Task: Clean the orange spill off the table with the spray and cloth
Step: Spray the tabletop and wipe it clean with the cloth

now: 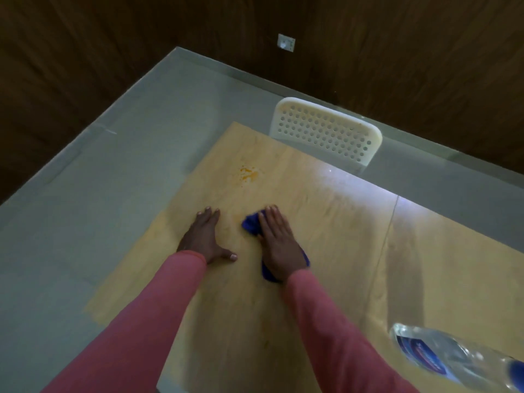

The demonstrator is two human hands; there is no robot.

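- The right hand point(279, 242) presses flat, fingers straight, on a blue cloth point(252, 222) on the wooden table point(326, 251).
- The left hand point(205, 236) rests flat beside it, fingers straight, holding nothing.
- The orange spill point(249, 175) lies beyond both hands, apart from the cloth.
- A clear plastic bottle point(453, 358) sits at the near right.
- A white perforated chair point(326, 129) stands at the table's far edge.

Bare bench point(312, 222) lies between the flat hands and the orange spill point(249, 174) beyond; a white perforated chair point(326, 131) stands at the far edge, a clear bottle point(453, 358) lies near right.
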